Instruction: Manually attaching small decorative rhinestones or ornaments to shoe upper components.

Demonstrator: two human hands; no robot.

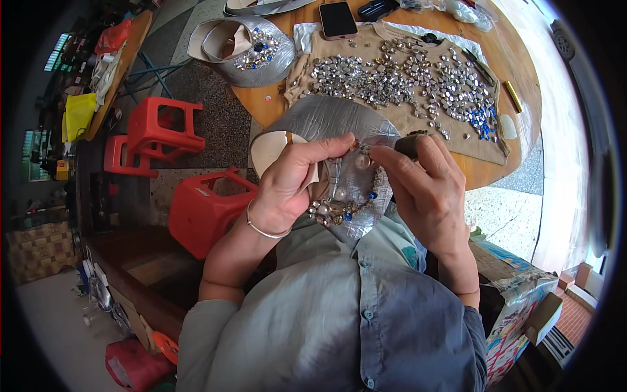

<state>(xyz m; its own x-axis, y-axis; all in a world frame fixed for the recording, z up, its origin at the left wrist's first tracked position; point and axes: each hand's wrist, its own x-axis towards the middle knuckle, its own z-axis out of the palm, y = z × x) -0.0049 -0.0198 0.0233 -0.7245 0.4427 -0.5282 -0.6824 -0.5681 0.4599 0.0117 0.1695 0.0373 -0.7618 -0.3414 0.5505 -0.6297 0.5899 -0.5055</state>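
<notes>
My left hand (287, 171) grips a curved, silver-wrapped piece with cream lining (320, 117), perhaps a shoe upper. Its thumb presses the silver face near the beadwork. Pearls, clear stones and blue beads (333, 212) run along that face in a curved band. Above the upper part of this band my right hand (428, 189) is closed, thumb and index finger pinched together. Whatever sits in the pinch is too small to make out. A dark, rounded thing (407, 145) shows by the right fingers; its kind is unclear.
Loose clear and blue rhinestones (392, 78) cover a tan cloth (457, 145) on the wooden table (529, 85). A similar beaded silver piece (261, 75) lies at the far left, near a phone (337, 21). Red plastic stools (209, 209) stand to the left, a patterned box (522, 294) at right.
</notes>
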